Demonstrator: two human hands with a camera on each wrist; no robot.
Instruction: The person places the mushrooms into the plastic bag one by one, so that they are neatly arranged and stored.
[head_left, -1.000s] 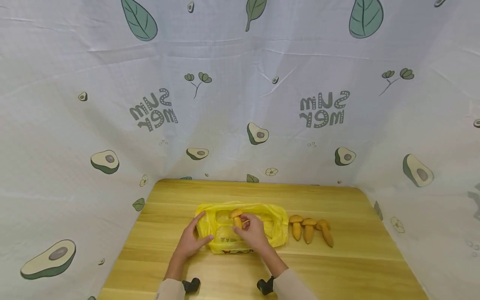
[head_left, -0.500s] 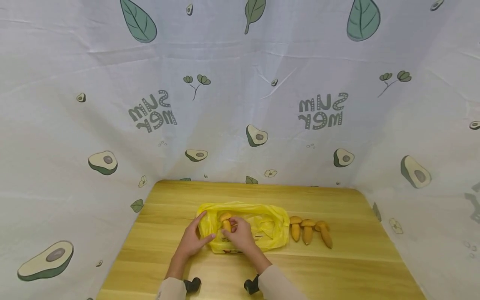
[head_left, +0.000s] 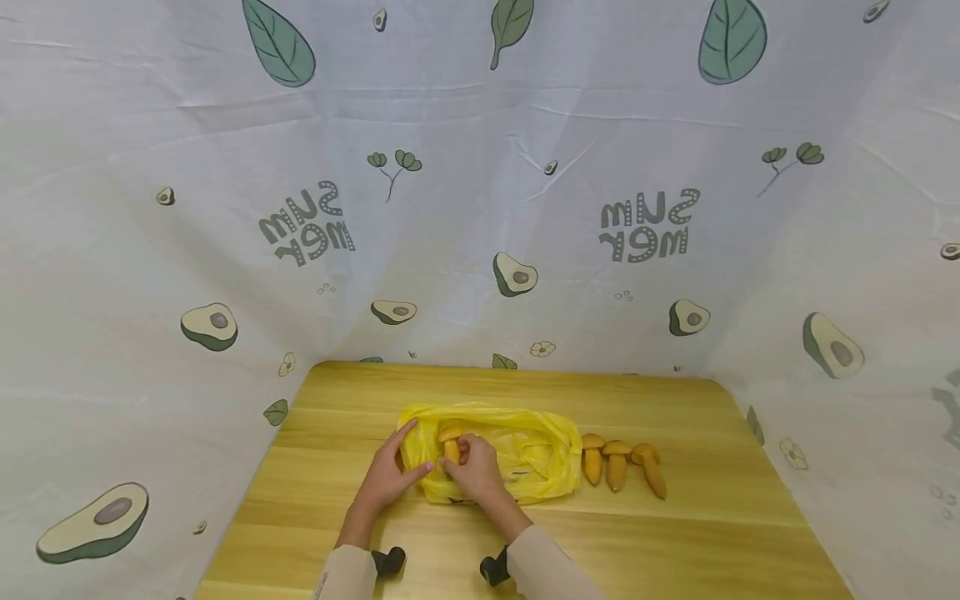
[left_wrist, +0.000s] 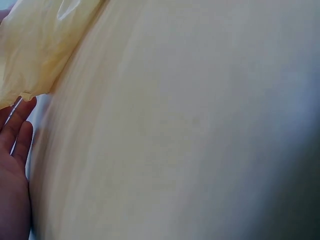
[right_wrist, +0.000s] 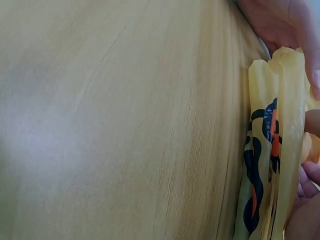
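A yellow plastic bag [head_left: 551, 477] lies on the table with its mouth spread wide. My right hand [head_left: 480, 471] reaches into its left part and pinches a yellow-orange mushroom [head_left: 451, 448] by the stem, cap pointing away from me. My left hand [head_left: 386, 475] rests at the bag's left end, fingers stretched along the outside and thumb over the near rim. In the left wrist view, the fingers [left_wrist: 21, 117] lie straight by the bag [left_wrist: 35, 50]. The right wrist view has the bag's printed side [right_wrist: 265, 150], which hides most of the right hand.
Three more mushrooms [head_left: 617, 465] lie in a row on the wooden table [head_left: 675, 550], just right of the bag. A white cloth [head_left: 450, 208] printed with avocados and leaves hangs behind the table and at both sides.
My right hand has moved left inside the bag with the mushroom and set it lower, near the left end. My left hand has stayed at the bag's edge.
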